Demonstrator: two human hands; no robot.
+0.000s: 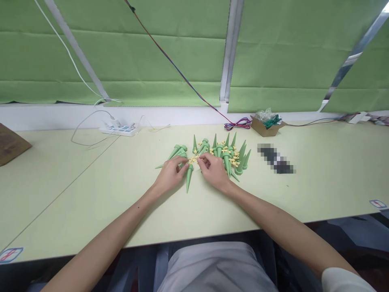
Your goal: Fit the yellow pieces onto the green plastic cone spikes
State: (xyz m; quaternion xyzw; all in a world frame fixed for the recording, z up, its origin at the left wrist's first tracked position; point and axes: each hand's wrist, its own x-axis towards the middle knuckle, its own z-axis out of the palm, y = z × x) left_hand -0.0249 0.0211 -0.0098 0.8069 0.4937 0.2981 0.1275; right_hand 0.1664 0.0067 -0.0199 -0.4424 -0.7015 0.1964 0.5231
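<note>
Both hands meet at the near edge of a heap of green cone-shaped plastic spikes point(223, 153) lying on the pale worktop point(91, 190). The left hand point(170, 175) rests knuckles up just left of the heap's front, its fingertips pinched narrowly on a small yellow piece point(192, 160); how firmly the grip closes on it is too small to tell. The right hand point(214, 170) sits just right of that same spot, its fingers curled in a narrow grip toward the yellow piece, touching or nearly touching it. One green spike point(189, 178) lies between the two hands, point toward the person, its wide end under the left fingertips. More small yellow pieces are scattered among the spikes in the heap, some of which stand upright.

Behind the heap to the right, a small cardboard box point(267, 126) holds crumpled clear plastic and something green. A bundle of red and blue wire point(237, 123) lies just left of that box. Well to the left of the heap, a white power strip point(119, 129) sits near the back edge of the worktop. Green blinds point(152, 52) hang behind everything.
</note>
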